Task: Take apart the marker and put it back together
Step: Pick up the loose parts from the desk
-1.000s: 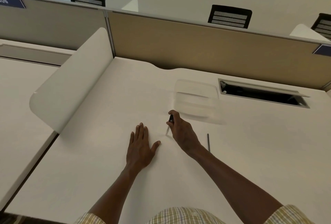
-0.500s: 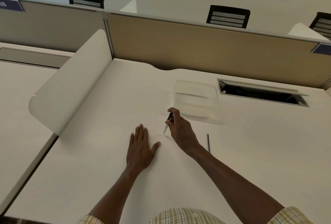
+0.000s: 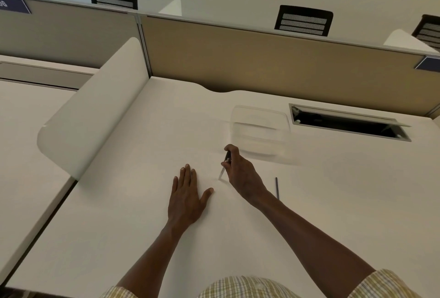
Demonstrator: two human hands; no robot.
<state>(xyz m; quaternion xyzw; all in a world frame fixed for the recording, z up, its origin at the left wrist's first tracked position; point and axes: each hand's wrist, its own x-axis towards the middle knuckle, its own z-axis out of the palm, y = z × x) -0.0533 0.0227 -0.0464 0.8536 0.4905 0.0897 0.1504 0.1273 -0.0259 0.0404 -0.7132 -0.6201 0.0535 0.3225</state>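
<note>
— What has been moved since the earlier frames?

— Very little: the marker body (image 3: 225, 163) has been lifted slightly, pinched in the right hand (image 3: 240, 174), tip slanting down toward the bench (image 3: 119, 202).

— And the other parts?

— The thin dark rod (image 3: 277, 188) lies just right of that wrist, pointing away from the person. The left hand (image 3: 187, 196) is laid flat, fingers straight, holding nothing.

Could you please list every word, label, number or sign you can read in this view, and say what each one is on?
Blue sign on the far left partition: white characters, cut off by the frame edge and seen upside down, perhaps "00" or "06"; not readable with certainty.
Blue sign on the far right partition: no characters can be made out.
Marker in the right hand: no legible print.
Clear container: no label visible.
</note>
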